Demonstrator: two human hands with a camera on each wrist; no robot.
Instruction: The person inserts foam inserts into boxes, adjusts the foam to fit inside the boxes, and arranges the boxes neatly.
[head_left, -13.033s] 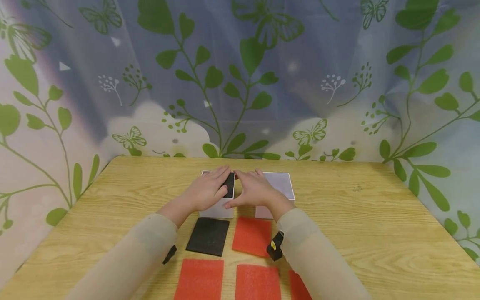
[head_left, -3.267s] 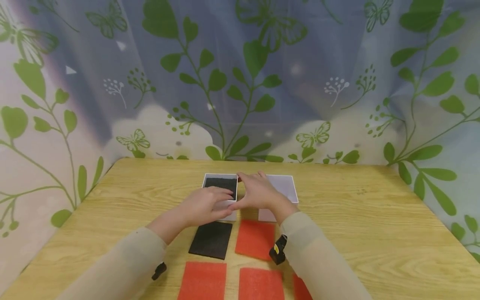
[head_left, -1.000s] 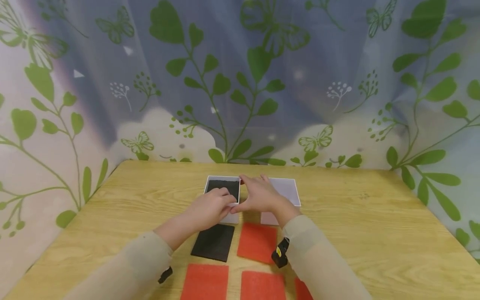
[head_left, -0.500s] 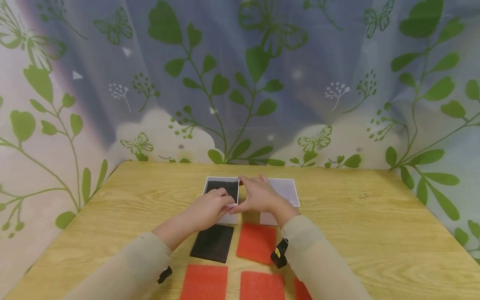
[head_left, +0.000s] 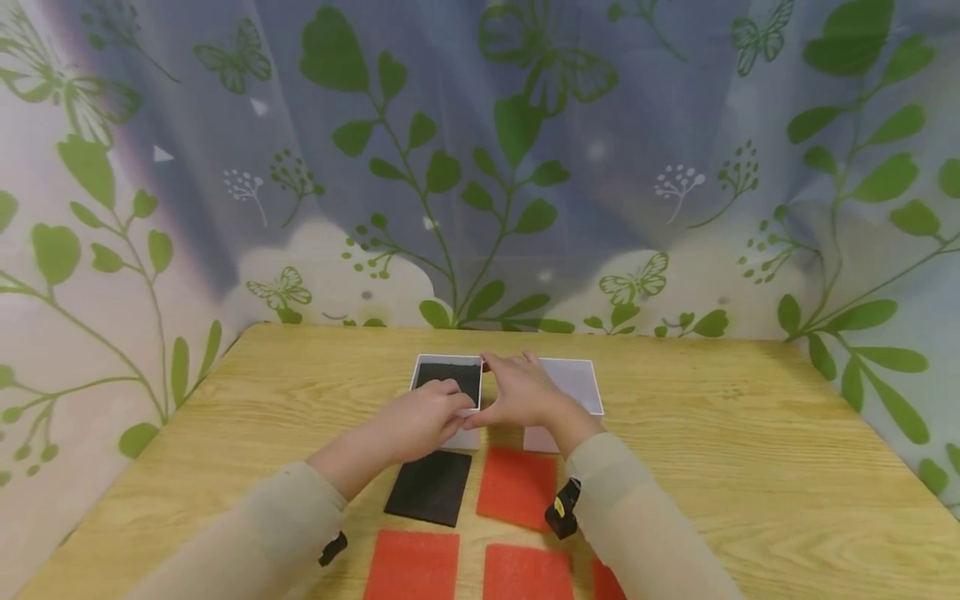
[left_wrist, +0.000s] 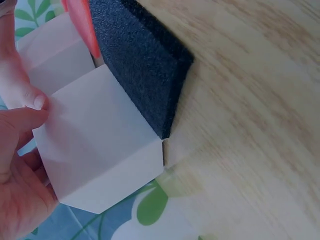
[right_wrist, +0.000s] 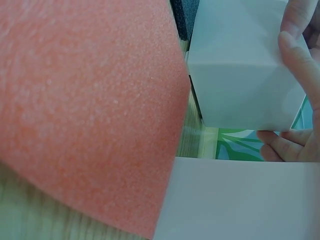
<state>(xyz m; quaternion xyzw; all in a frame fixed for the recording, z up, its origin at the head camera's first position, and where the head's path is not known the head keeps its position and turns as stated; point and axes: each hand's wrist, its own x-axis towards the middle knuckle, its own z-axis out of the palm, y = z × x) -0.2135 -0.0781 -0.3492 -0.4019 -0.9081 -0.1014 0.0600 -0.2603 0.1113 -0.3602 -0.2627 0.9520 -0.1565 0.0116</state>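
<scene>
A white open-topped box stands at the back of the table with a black foam square inside, its surface below the rim. My left hand holds the near wall by its right corner, fingers bent over the rim and thumb on the outer face, as the left wrist view shows. The fingertips inside are hidden. From the right, my right hand grips the same box, thumb at the near corner and fingers at the far one. The right wrist view shows that box between thumb and fingers.
A second white box stands to the right, partly behind my right hand. Nearer lie a black foam square and a red foam square. More red squares lie at the front. A leaf-patterned curtain hangs behind the table.
Earlier my left hand lay flat over the black foam at the box top. Now the foam sits lower and my left fingers bend over the near rim. Little differs over the last second.
</scene>
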